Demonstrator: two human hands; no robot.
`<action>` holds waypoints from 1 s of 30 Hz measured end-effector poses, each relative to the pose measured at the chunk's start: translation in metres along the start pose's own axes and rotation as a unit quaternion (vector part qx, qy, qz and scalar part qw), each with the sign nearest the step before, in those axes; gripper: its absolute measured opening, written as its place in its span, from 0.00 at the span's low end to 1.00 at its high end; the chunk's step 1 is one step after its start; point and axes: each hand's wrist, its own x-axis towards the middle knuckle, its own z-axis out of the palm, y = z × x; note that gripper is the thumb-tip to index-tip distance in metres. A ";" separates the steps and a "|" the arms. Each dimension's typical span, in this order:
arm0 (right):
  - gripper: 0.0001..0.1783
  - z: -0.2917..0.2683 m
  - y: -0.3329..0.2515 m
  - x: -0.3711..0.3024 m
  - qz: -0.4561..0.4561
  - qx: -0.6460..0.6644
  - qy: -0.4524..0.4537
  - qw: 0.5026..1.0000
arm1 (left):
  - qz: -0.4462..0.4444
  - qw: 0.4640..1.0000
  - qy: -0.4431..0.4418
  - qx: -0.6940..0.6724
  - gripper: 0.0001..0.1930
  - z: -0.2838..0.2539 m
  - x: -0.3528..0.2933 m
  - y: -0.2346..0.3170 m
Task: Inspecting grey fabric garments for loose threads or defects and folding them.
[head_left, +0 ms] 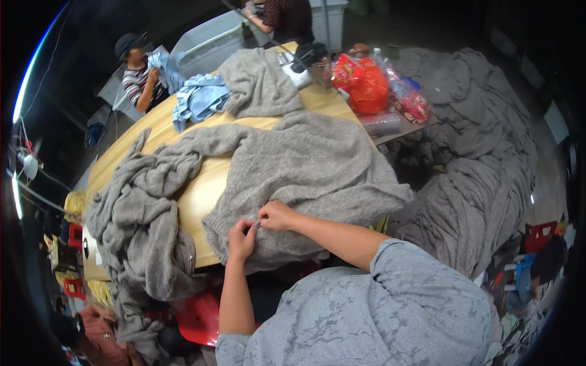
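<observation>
A grey-brown knitted sweater [305, 165] lies spread over the near part of the wooden table [204, 189], its lower edge hanging over the side toward me. My left hand [242, 241] is closed in a pinch at the sweater's near edge. Right beside it, my right hand [278, 216] pinches the same bit of knit, the fingertips of both hands almost meeting. Any thread or small thing between the fingers is too small to make out. To the left, a bunched heap of the same knit [143, 213] spills off the table edge.
Another folded knit piece [259, 82] and light blue cloth [201, 97] lie farther back. Red plastic bags [366, 85] sit on a side stand at the right, beside a large mound of grey knit [470, 165]. A red stool [200, 317] is below; other people work around.
</observation>
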 end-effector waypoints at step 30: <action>0.12 -0.054 -0.012 -0.029 0.027 -0.041 -0.025 0.998 | -0.016 0.990 -0.023 -0.137 0.05 -0.006 0.007 -0.014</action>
